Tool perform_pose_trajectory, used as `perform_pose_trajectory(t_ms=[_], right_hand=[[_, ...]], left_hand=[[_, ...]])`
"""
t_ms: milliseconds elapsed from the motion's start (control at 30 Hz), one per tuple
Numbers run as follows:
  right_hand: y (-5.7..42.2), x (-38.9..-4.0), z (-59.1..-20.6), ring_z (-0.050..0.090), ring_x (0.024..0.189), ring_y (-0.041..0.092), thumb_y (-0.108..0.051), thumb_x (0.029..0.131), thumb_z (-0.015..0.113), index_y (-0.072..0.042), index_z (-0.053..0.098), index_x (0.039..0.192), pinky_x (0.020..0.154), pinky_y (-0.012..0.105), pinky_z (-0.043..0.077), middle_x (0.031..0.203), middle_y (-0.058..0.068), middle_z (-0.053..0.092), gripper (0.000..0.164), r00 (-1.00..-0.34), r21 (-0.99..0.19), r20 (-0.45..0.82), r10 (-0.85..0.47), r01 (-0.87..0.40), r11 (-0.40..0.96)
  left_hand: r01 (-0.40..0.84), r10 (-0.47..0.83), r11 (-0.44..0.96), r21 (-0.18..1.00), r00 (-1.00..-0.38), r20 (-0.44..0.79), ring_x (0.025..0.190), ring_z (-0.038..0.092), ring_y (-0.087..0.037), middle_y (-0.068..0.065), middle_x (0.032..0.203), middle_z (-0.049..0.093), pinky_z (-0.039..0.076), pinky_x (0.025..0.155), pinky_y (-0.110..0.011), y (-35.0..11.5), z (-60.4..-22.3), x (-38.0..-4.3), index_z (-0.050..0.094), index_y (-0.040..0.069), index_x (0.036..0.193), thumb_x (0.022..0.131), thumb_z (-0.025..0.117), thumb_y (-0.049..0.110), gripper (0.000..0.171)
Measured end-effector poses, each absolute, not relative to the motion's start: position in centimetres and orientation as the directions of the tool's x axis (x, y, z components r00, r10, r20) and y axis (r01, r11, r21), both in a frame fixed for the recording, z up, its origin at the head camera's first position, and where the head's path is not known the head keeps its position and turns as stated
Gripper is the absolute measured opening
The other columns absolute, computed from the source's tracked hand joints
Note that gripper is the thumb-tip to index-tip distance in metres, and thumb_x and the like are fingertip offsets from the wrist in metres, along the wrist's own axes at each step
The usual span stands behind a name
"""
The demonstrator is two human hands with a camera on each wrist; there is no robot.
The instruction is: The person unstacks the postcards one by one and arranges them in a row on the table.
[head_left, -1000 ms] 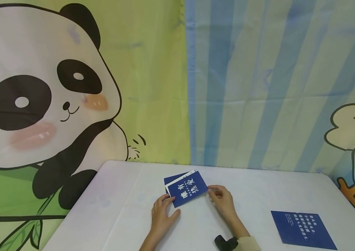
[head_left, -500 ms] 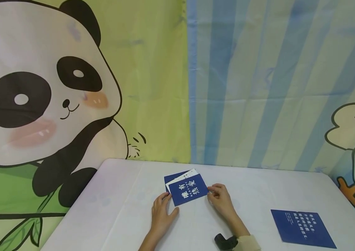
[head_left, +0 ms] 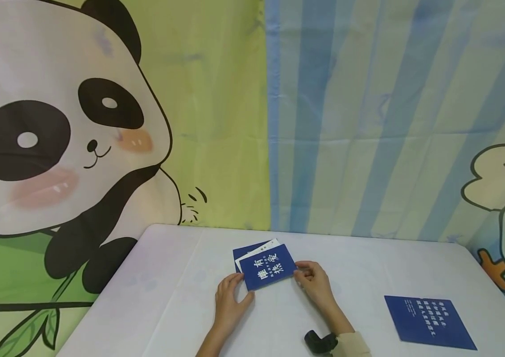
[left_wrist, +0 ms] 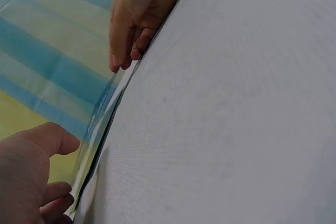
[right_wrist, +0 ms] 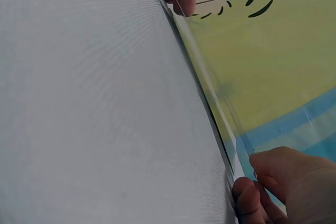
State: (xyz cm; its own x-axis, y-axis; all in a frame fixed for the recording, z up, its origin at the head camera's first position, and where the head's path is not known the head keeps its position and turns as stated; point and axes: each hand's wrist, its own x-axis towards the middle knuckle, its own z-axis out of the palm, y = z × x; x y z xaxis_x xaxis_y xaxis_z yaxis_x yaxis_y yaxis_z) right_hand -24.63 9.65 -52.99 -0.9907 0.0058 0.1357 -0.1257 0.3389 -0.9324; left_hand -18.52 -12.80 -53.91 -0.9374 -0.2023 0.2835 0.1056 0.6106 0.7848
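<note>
In the head view a blue card (head_left: 270,267) with white characters lies on top of a small fanned stack. A strip of a white card (head_left: 258,251) shows behind it, and the corner of another blue card (head_left: 241,252) sticks out at the far left. My left hand (head_left: 229,303) has its fingertips at the top card's left edge, thumb spread apart. My right hand (head_left: 316,282) pinches the top card's right corner between thumb and fingers. In the right wrist view the right thumb (right_wrist: 273,163) meets the fingers at the card's edge, seen almost edge-on.
A larger blue sheet (head_left: 430,321) with white characters lies at the right of the white table (head_left: 181,297). A black device (head_left: 320,342) sits at the right wrist. Behind the table hangs a printed curtain (head_left: 216,124) with a panda.
The top blue card has shifted slightly toward the right, so a wider strip of the white card shows. My left fingertips have moved from on top of the card to its edge.
</note>
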Motion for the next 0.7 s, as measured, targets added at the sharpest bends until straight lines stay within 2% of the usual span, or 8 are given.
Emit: perform_pose_trajectory(t_ms=[400,700], right_hand=[[9.76,-24.56,-53.47,0.059,0.073,0.007,0.003,0.083,0.071,0.005,0.067,0.104,0.062,0.020,0.051,0.093,0.016,0.068,0.021,-0.979,-0.937,0.203,-0.001,-0.194,0.289],[9.85,-24.43,-53.55,0.059,0.075,0.008,0.005,0.082,0.071,0.003,0.067,0.107,0.063,0.019,0.051,0.094,0.013,0.067,0.026,-0.982,-0.950,0.187,0.004,-0.180,0.255]], left_hand=[[0.124,-0.282,0.473,0.872,-0.917,0.283,0.119,0.048,-0.036,-0.006,0.101,0.069,0.026,0.106,-0.058,-12.98,-54.04,-18.59,0.062,0.004,0.121,0.073,0.080,0.007,0.051],[0.093,-0.289,0.486,0.869,-0.921,0.260,0.115,0.052,-0.038,-0.007,0.103,0.066,0.032,0.103,-0.058,-13.15,-54.27,-18.88,0.064,0.008,0.121,0.072,0.082,0.009,0.052]])
